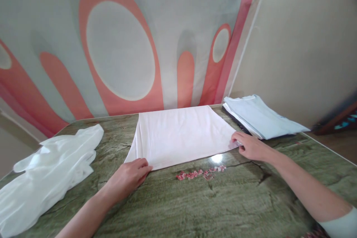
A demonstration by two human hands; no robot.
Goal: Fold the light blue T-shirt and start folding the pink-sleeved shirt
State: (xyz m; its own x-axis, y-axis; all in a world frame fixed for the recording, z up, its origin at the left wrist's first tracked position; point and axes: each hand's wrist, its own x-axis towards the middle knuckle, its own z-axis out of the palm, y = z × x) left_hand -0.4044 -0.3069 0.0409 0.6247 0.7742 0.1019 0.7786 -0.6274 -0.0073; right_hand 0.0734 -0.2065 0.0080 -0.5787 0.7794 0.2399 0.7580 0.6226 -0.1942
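A pale pinkish-white cloth garment [181, 135], folded into a flat panel, lies in the middle of the table with its far edge near the wall. My left hand [135, 171] pinches its near left corner, fingers closed on the fabric. At the near right corner my right hand [248, 145] grips the cloth between thumb and fingers. The near edge runs fairly straight between both hands. Whether it is a shirt cannot be told from this side.
A crumpled white garment [52, 174] lies at the left of the green wood-patterned table [195, 204]. At the back right sits a stack of folded clothes [259, 115], light blue on top. The patterned wall [167, 26] borders the table's far edge.
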